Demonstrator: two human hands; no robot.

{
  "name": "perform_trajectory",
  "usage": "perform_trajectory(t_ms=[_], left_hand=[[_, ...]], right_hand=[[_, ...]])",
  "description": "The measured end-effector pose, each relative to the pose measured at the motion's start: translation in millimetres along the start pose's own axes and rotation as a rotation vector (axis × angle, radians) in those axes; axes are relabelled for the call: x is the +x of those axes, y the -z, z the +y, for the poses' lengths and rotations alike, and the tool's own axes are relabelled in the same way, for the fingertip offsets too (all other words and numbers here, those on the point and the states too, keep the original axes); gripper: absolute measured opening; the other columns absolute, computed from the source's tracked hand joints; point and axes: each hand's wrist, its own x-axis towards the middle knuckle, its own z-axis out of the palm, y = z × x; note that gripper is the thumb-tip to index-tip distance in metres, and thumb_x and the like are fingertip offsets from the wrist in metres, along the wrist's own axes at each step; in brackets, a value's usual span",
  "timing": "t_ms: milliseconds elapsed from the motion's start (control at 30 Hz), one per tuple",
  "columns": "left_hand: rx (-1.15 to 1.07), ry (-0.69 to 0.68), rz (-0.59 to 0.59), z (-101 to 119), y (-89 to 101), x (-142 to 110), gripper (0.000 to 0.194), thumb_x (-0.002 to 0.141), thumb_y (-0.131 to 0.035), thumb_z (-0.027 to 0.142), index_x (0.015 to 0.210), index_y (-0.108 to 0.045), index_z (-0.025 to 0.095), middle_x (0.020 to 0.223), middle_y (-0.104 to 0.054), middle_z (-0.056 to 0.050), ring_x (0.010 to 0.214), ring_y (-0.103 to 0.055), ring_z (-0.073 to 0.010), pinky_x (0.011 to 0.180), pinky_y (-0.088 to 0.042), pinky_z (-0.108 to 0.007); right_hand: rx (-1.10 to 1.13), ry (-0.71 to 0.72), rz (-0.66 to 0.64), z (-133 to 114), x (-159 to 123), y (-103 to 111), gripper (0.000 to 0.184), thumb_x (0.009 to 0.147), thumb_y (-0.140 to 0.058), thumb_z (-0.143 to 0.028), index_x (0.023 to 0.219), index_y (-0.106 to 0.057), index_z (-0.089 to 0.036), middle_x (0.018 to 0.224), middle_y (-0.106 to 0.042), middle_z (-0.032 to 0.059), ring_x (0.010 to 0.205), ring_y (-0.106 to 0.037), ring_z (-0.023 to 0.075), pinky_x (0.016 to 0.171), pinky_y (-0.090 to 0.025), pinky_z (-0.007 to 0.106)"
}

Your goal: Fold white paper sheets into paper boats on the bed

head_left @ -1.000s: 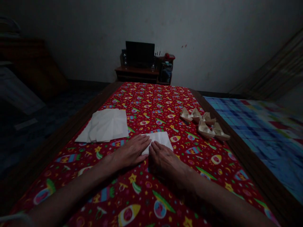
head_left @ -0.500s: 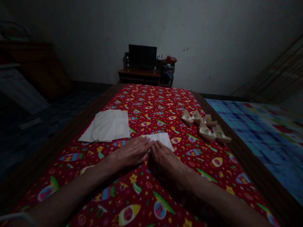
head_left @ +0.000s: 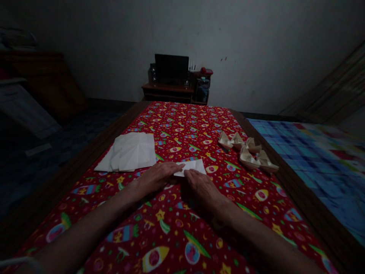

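Note:
A small folded piece of white paper (head_left: 194, 165) lies on the red patterned cloth in front of me. My left hand (head_left: 159, 174) grips its left end, with the thumb and fingers close together on the paper. At the near edge, my right hand (head_left: 201, 186) has its fingers pressed together on the paper; the undersides of both hands are hidden. Left of my hands is a stack of white paper sheets (head_left: 132, 152). Several folded paper boats (head_left: 251, 158) stand in a group to the right.
The red cloth (head_left: 188, 125) covers a long table with dark wooden edges. Beyond its far end are a monitor (head_left: 171, 68) and speakers on a low desk (head_left: 168, 88). A blue checked cover (head_left: 288, 148) spreads on the right; a wooden cabinet (head_left: 42, 80) stands at the left.
The paper between my hands looks narrower, its near edge now farther from me. My left hand has shifted slightly left, and my right fingers have parted from the left ones.

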Motion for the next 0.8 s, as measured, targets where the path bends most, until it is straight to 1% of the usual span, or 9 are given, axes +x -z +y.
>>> perform_trajectory(t_ms=[33, 100, 233, 300, 367, 433, 533, 667, 800], left_hand=[[0.006, -0.015, 0.006, 0.3, -0.4, -1.0, 0.051, 0.081, -0.046, 0.009, 0.13, -0.045, 0.022, 0.123, -0.059, -0.008, 0.112, -0.056, -0.0199, 0.093, -0.045, -0.034], [0.046, -0.044, 0.017, 4.1, -2.7, -3.4, 0.045, 0.081, -0.047, 0.01, 0.124, -0.052, 0.022, 0.125, -0.058, -0.006, 0.116, -0.053, -0.0203, 0.099, -0.041, -0.036], [0.092, -0.055, 0.039, 17.8, -13.2, -6.8, 0.06, 0.075, -0.054, 0.015, 0.133, -0.043, 0.025, 0.136, -0.05, -0.003, 0.126, -0.042, -0.0223, 0.108, -0.03, -0.043], [0.112, -0.049, 0.044, 22.0, -20.1, -5.9, 0.063, 0.073, -0.056, 0.014, 0.135, -0.041, 0.022, 0.136, -0.049, -0.004, 0.127, -0.041, -0.0225, 0.108, -0.031, -0.042], [0.162, -0.052, 0.055, 23.9, -25.8, -3.4, 0.056, 0.077, -0.054, 0.012, 0.131, -0.045, 0.018, 0.134, -0.052, -0.007, 0.125, -0.043, -0.0223, 0.105, -0.035, -0.039], [0.239, -0.079, 0.079, 25.7, -28.4, -0.6, 0.041, 0.082, -0.051, 0.01, 0.123, -0.051, 0.016, 0.127, -0.057, -0.008, 0.12, -0.049, -0.0227, 0.1, -0.04, -0.038], [0.337, -0.141, 0.116, 33.9, -26.3, 1.3, 0.024, 0.088, -0.047, 0.011, 0.108, -0.058, 0.013, 0.112, -0.064, -0.009, 0.105, -0.058, -0.023, 0.089, -0.046, -0.038], [0.38, -0.147, 0.086, 53.2, -22.3, -1.2, 0.015, 0.086, -0.048, 0.009, 0.094, -0.06, 0.011, 0.092, -0.066, -0.01, 0.088, -0.06, -0.0234, 0.078, -0.048, -0.037], [0.363, -0.069, 0.074, 65.6, -25.3, -4.6, 0.01, 0.082, -0.051, 0.007, 0.083, -0.059, 0.013, 0.084, -0.063, -0.008, 0.079, -0.057, -0.023, 0.072, -0.048, -0.037]], right_hand=[[0.024, 0.003, 0.005, 0.9, 0.9, 4.5, 0.025, 0.086, -0.041, -0.005, 0.106, -0.055, -0.011, 0.104, -0.064, 0.0138, 0.098, -0.061, 0.0229, 0.083, -0.052, 0.034], [0.065, 0.048, 0.081, 5.0, -1.7, 10.3, 0.02, 0.089, -0.041, -0.007, 0.097, -0.058, -0.013, 0.098, -0.067, 0.0116, 0.095, -0.063, 0.021, 0.082, -0.052, 0.032], [0.18, 0.146, 0.347, 17.9, -17.4, 8.5, 0.023, 0.091, -0.04, -0.01, 0.101, -0.06, -0.016, 0.105, -0.068, 0.01, 0.1, -0.063, 0.0185, 0.087, -0.052, 0.032], [0.258, 0.183, 0.408, 23.6, -23.5, 4.9, 0.023, 0.092, -0.042, -0.012, 0.102, -0.062, -0.017, 0.107, -0.069, 0.0085, 0.103, -0.063, 0.0173, 0.09, -0.05, 0.033], [0.311, 0.214, 0.394, 28.2, -26.9, 2.8, 0.021, 0.091, -0.045, -0.014, 0.101, -0.064, -0.017, 0.107, -0.069, 0.0076, 0.103, -0.063, 0.017, 0.092, -0.049, 0.034], [0.315, 0.228, 0.349, 31.6, -29.7, 3.5, 0.02, 0.091, -0.046, -0.017, 0.098, -0.065, -0.018, 0.106, -0.069, 0.007, 0.102, -0.063, 0.0172, 0.091, -0.049, 0.035], [0.231, 0.202, 0.282, 32.3, -38.6, 10.2, 0.02, 0.092, -0.046, -0.02, 0.099, -0.065, -0.019, 0.108, -0.068, 0.0079, 0.105, -0.061, 0.0188, 0.089, -0.048, 0.037], [0.068, 0.133, 0.263, 20.1, -59.7, 24.5, 0.021, 0.092, -0.045, -0.02, 0.105, -0.061, -0.017, 0.113, -0.064, 0.0128, 0.11, -0.055, 0.0239, 0.084, -0.046, 0.041], [0.078, 0.126, 0.208, 6.6, -76.4, 29.3, 0.024, 0.093, -0.041, -0.018, 0.108, -0.059, -0.016, 0.103, -0.066, 0.0116, 0.102, -0.056, 0.0223, 0.08, -0.045, 0.039]])
